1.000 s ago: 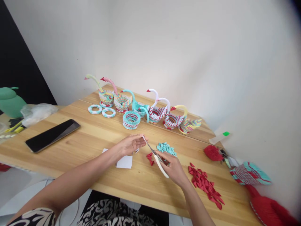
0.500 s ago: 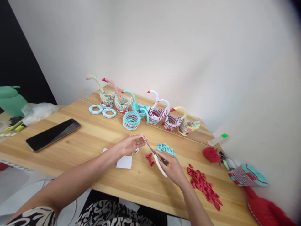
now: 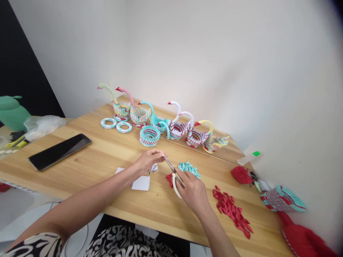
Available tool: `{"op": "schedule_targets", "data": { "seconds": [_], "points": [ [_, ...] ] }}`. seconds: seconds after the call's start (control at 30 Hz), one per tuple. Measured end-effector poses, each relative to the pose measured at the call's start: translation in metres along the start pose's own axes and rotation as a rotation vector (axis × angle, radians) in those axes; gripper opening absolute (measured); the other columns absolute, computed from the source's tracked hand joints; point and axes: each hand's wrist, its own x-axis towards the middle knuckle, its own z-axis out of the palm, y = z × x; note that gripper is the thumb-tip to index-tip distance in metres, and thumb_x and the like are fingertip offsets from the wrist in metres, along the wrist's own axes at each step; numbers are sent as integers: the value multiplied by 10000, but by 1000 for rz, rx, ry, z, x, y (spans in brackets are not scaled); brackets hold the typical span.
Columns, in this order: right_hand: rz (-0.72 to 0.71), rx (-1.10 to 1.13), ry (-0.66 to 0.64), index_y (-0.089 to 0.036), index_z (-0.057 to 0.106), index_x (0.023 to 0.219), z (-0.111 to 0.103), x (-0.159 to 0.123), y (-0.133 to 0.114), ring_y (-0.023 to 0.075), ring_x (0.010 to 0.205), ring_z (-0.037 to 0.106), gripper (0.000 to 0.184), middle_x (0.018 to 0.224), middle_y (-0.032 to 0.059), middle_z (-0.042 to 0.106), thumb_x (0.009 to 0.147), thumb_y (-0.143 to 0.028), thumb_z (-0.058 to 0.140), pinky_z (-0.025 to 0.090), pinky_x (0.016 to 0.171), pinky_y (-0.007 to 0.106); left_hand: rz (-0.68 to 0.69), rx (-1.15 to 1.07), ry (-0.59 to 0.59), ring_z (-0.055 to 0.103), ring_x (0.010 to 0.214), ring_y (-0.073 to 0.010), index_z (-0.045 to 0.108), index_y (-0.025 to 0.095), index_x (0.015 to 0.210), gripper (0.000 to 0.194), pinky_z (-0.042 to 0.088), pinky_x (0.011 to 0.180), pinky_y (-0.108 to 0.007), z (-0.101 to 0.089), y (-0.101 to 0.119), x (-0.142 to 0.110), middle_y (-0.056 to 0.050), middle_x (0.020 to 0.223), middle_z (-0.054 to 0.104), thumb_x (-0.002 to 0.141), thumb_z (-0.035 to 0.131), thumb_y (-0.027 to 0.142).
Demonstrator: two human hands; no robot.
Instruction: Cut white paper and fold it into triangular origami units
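Note:
My left hand (image 3: 149, 160) is closed in a pinch on a small piece of white paper (image 3: 163, 155), most of it hidden by the fingers. In my right hand (image 3: 195, 192) are scissors (image 3: 169, 164) with cream handles, their blade tips right at the paper. White paper scraps (image 3: 154, 167) lie just under my left hand, and a white paper sheet (image 3: 140, 183) lies nearer the table edge. Beyond my right hand sits a pile of turquoise folded paper pieces (image 3: 188, 168). A few red folded pieces (image 3: 169, 179) show to the left of the scissor handles.
Several paper swans (image 3: 142, 117) line the back of the wooden table, with a turquoise paper ring-shaped bowl (image 3: 149, 137) in front. Two blue-and-white rings (image 3: 123, 127) and a phone (image 3: 60, 151) lie left. Red folded pieces (image 3: 232, 210) are spread on the right.
My right hand has shifted and turned, so the scissors sit closer to my left hand. My left fingers have drawn in, and more white scraps show beneath them.

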Motion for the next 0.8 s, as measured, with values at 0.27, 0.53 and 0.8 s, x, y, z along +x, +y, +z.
{"op": "schedule_targets", "data": {
  "seconds": [0.27, 0.53, 0.8],
  "points": [
    [198, 707, -278, -195, 633, 1142, -6, 10, 17, 188, 787, 630, 386, 936, 45, 700, 817, -391, 560, 488, 669, 270, -138, -216, -1, 678, 758, -165, 634, 111, 778, 25, 488, 840, -316, 0, 8, -1, -83, 790, 720, 777, 624, 134],
    [186, 685, -255, -227, 649, 1120, -3, 8, 18, 211, 864, 634, 355, 1026, 49, 691, 816, -387, 559, 499, 759, 308, -187, -227, 14, 684, 752, -166, 634, 115, 775, 81, 503, 812, -299, 2, 10, -4, -91, 789, 724, 819, 569, 132],
    [185, 690, -248, -212, 657, 1111, -3, 9, 17, 200, 816, 638, 375, 982, 54, 702, 807, -414, 569, 503, 723, 287, -214, -223, 4, 681, 747, -164, 637, 120, 779, 78, 504, 799, -288, 0, 8, -1, -84, 782, 720, 818, 575, 148]
  ]
}}
